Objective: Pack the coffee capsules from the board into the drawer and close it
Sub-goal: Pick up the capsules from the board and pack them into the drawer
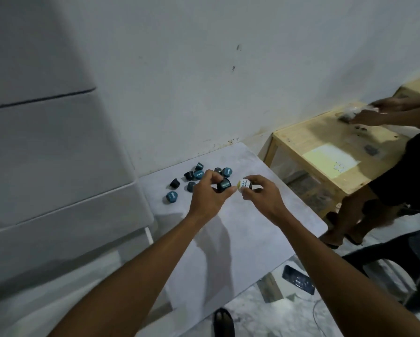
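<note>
Plain indoor room serving as makeshift workspace. Evidence: stained white wall (228, 69), grey drawer unit (46, 154), unfinished wooden table (301, 139), phone (298, 279) lying on marbled floor (252, 310).

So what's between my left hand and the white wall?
In the head view, loose dark coffee capsules with blue lids lie on the grey board between your left hand and the white wall.

Left grip (207, 193) and right grip (262, 199) are bare, on long bare forearms (140, 268).
</note>
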